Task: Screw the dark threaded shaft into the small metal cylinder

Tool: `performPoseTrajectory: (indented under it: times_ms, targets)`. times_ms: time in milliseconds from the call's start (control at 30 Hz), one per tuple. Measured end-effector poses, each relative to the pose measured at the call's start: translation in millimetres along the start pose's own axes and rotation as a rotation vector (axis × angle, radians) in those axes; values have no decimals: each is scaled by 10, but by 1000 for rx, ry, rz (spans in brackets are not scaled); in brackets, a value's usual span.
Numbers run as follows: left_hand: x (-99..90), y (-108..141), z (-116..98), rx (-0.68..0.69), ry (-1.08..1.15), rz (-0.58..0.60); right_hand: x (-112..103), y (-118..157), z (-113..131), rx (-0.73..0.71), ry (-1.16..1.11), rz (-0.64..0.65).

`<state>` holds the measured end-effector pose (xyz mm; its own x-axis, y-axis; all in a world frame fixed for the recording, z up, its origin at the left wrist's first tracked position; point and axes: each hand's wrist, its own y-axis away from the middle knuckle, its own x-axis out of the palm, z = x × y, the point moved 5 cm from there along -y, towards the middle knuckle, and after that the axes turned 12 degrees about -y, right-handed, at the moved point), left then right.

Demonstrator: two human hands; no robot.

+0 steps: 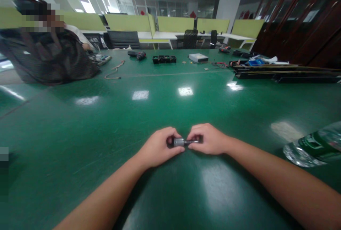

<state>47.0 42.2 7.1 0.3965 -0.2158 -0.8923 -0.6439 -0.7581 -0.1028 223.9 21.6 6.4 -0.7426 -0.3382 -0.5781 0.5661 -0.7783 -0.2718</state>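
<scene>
Near the middle of the green table (pixel 149 116), both hands meet at a small cylindrical part (pixel 179 142) lying sideways, with a silver body, a dark left end and a thin dark shaft to the right. My left hand (pixel 160 147) is closed around the body, thumb below and fingers above. The shaft end is pinched by my right hand (pixel 207 138), between thumb and fingers. My fingers cover some of the part, and its exact kind is unclear.
A water bottle (pixel 317 144) lies at the right beside my forearm. A dark bag (pixel 50 59) stands far left, with a person (pixel 77 36) behind it. Along the back are a power drill (pixel 137 55), a black block (pixel 164 59), a silver box (pixel 198 58) and long black strips (pixel 287 73).
</scene>
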Motion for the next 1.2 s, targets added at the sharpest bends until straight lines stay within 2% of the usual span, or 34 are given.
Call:
performPoseTrajectory:
  times_ms: [1200]
  targets:
    - [2, -4, -2, 15, -7, 5, -131, 59, -120, 2, 38, 34]
